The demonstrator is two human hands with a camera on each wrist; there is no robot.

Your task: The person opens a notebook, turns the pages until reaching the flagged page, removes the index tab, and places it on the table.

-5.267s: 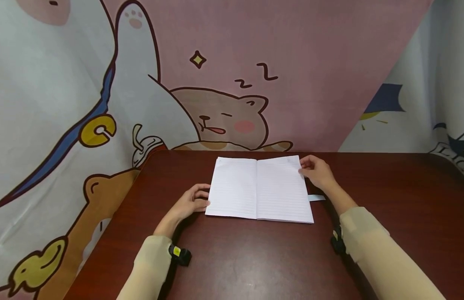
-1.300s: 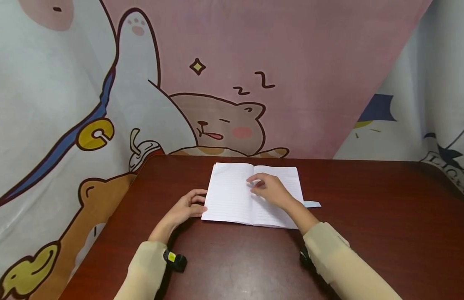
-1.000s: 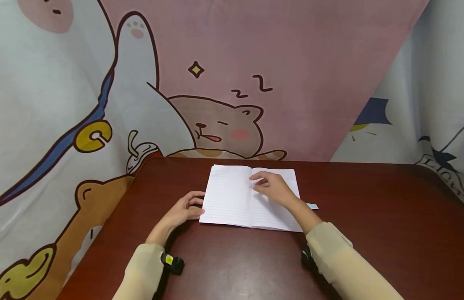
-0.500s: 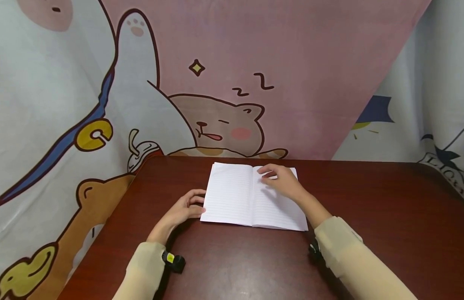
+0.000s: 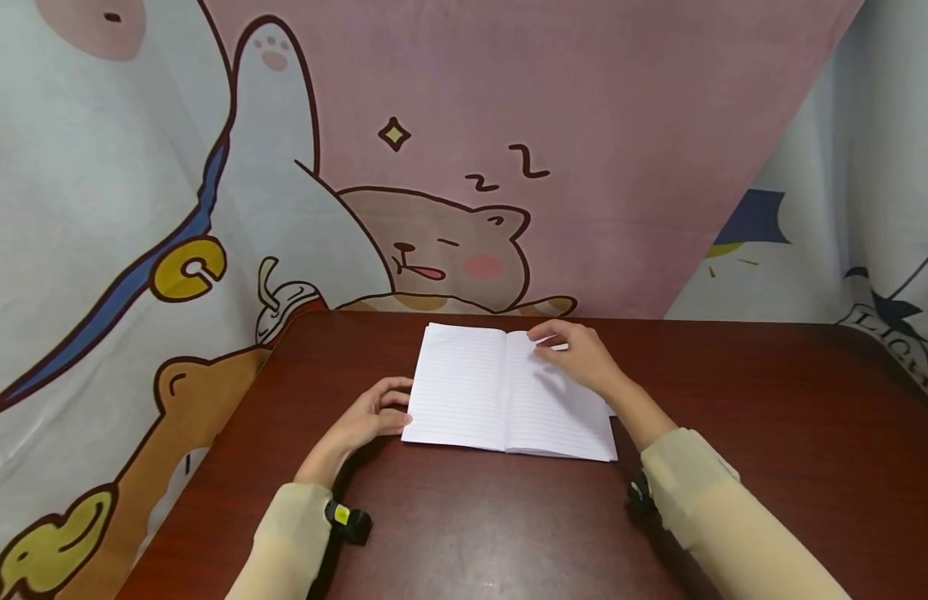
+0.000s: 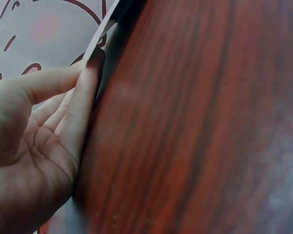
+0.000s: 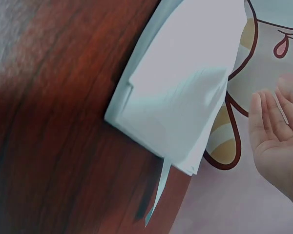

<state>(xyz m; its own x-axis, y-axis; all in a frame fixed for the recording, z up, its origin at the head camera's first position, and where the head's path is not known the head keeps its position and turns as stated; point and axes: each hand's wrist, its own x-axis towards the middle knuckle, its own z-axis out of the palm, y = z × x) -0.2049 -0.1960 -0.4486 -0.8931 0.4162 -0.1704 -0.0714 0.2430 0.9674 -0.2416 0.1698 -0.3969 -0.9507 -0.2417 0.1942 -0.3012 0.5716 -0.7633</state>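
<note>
A notebook (image 5: 459,387) lies spread on the table, its two lined pages showing. My left hand (image 5: 362,421) pinches its left edge; in the left wrist view the thumb lies on one side of the pages (image 6: 98,39) and a finger on the other. Over the upper part of the right-hand page, my right hand (image 5: 579,354) hovers with fingers loosely bent. Nothing is between those fingers in the right wrist view, where that hand (image 7: 278,131) stands apart from the paper. A pale blue strip (image 7: 158,192) sticks out from the notebook's right side.
The dark red-brown wooden table (image 5: 479,533) bears the notebook near its back edge. Behind it hangs a cloth (image 5: 621,167) printed with cartoon animals. A small black camera (image 5: 351,523) sits on the left wrist, another (image 5: 640,496) on the right.
My right hand has gone from the right edge to the notebook's centre fold, then back rightward and away over the right-hand page. My left hand keeps its place at the left edge.
</note>
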